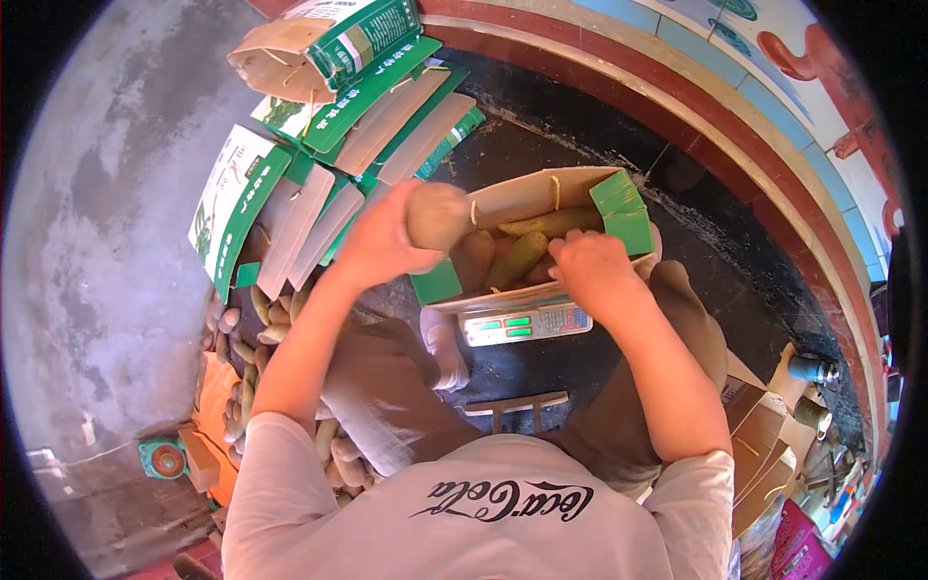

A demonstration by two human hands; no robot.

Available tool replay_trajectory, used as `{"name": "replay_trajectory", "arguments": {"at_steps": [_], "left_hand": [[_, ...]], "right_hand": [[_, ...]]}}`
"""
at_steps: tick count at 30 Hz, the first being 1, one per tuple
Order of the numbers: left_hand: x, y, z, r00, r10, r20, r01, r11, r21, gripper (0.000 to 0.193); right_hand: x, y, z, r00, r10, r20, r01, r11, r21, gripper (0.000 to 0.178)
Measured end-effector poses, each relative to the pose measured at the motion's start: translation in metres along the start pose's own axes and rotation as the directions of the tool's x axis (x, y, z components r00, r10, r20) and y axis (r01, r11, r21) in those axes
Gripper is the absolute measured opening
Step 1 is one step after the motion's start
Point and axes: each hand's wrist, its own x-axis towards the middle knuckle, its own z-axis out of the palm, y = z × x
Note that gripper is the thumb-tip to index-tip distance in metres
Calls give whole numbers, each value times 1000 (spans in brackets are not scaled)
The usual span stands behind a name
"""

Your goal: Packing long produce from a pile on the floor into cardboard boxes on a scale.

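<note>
My left hand (391, 232) is wrapped round a large, rounded tan root vegetable (437, 217), blurred by motion, above the left end of an open carton (517, 196). The carton has brown inside walls, green end flaps and yellow cord handles. Inside lie green radishes (524, 259) and several reddish-brown root vegetables (472, 259). My right hand (592, 269) reaches over the carton's near right side with curled fingers; what they grip, if anything, is hidden. Beneath the carton is a digital scale (527, 325) with lit green displays.
Several green-and-white cartons (261, 193) stand at the upper left, with another carton (333, 53) lying on top. Loose root vegetables (246, 353) are heaped on the floor by my left leg. Flattened cardboard (759, 440) and a blue-topped flask (812, 369) are at right.
</note>
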Motion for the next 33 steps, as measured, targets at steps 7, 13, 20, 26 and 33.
{"name": "replay_trajectory", "arguments": {"at_steps": [7, 13, 20, 26, 33], "left_hand": [[10, 23, 61, 991, 121, 65, -127, 988, 94, 69], [-11, 13, 31, 975, 131, -178, -116, 989, 92, 43], [-93, -85, 4, 824, -280, -492, 165, 950, -265, 27], [-217, -202, 114, 809, -504, -302, 546, 835, 70, 19], [-361, -266, 255, 657, -751, 65, 746, 660, 88, 34]], "right_hand": [[6, 18, -11, 979, 142, -145, -125, 985, 120, 18], [3, 20, -35, 906, 218, -364, -91, 938, 335, 18], [2, 26, -51, 687, 309, -658, 121, 843, 523, 29], [-5, 38, -55, 657, 622, -425, 376, 219, 901, 39], [1, 38, -46, 772, 608, -186, 316, -113, 942, 51]]}}
